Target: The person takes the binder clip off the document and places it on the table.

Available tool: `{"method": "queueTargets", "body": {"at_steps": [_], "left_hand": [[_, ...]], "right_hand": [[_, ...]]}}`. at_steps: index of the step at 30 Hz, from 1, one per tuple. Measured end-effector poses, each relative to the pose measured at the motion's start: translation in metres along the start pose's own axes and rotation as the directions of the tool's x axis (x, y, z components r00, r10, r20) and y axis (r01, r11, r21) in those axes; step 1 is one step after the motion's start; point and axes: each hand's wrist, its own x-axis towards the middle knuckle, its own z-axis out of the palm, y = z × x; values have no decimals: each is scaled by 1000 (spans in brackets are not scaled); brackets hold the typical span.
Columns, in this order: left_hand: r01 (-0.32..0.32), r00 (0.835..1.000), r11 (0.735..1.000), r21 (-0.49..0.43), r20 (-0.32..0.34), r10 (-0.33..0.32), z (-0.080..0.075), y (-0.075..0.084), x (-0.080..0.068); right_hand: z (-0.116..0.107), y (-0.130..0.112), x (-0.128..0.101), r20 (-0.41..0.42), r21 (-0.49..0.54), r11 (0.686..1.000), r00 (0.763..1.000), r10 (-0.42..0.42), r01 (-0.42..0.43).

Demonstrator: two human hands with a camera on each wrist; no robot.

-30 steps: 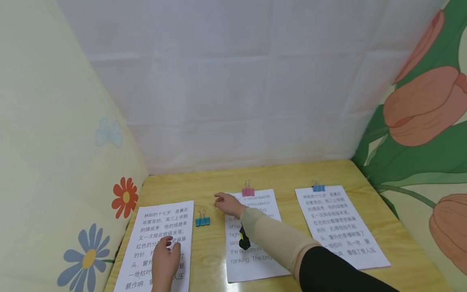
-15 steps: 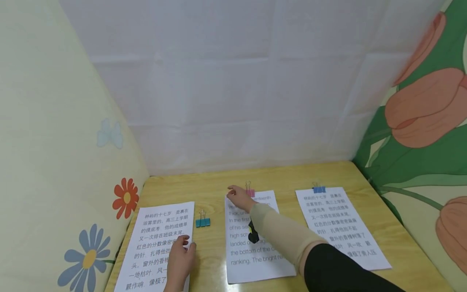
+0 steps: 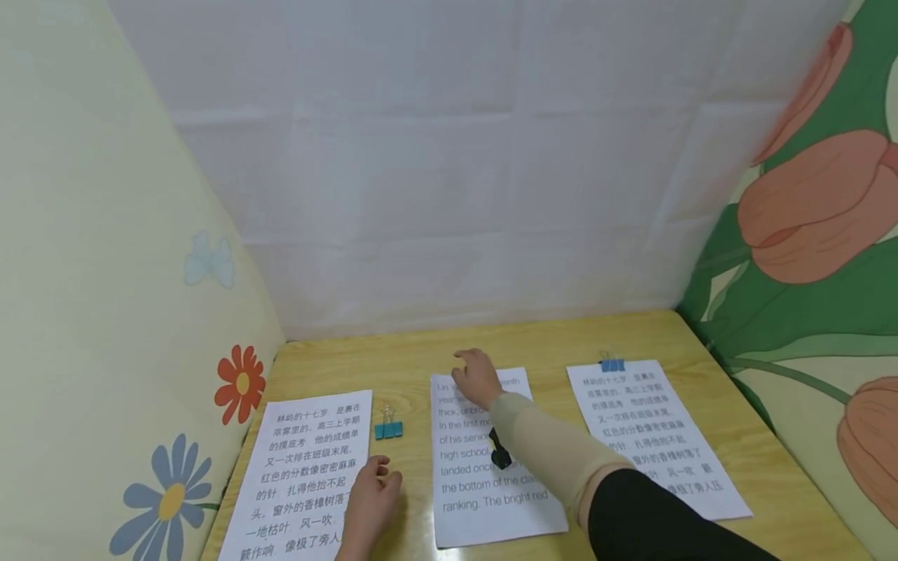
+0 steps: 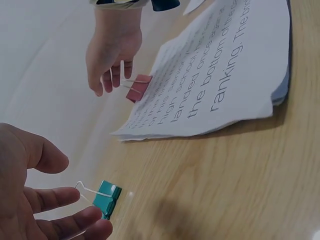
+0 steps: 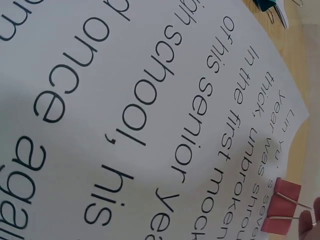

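A stack of printed paper [image 3: 466, 523] with English text lies in the middle, a pinkish-red binder clip [image 5: 281, 206] on its top edge. My right hand [image 3: 479, 379] reaches over that edge and hides the clip in the head view. Its fingertips [image 5: 307, 224] are right at the clip's wire handles, fingers loosely extended in the left wrist view. My left hand [image 3: 373, 492] hovers by the right edge of the left paper stack [image 3: 295, 467], fingers relaxed and holding nothing. Just beyond it, a teal binder clip [image 4: 106, 196] stands on the table, wire handles up.
On the right, another paper stack [image 3: 655, 428] carries a blue binder clip [image 3: 613, 365] at its top. Wood-patterned table [image 3: 414, 366] surface shows between the stacks. A white sheet [image 3: 421, 195] hangs behind, with flower-patterned cloth on both sides.
My right hand has moved right, from left of the middle stack's top corner to the pinkish-red clip. My left hand has shifted right, off the left stack's middle toward its right edge.
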Motion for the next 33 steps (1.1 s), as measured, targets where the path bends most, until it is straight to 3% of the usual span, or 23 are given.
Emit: {"method": "queueTargets", "body": {"at_steps": [7,18,24,33], "left_hand": [[26,999,1000,-14,38,-25,15,3,0],[-13,998,997,-78,57,18,30,8,-6],[50,995,985,-163,99,-34,39,13,-7],[153,983,971,-183,132,-130,51,21,-5]], "right_hand": [[-2,5,-1,-44,-6,1000,999,19,-19],[-3,11,2,-108,3,1000,994,15,-15],[-6,7,4,-116,31,997,991,68,-65],[-11,7,6,-75,69,992,991,112,-107]]}}
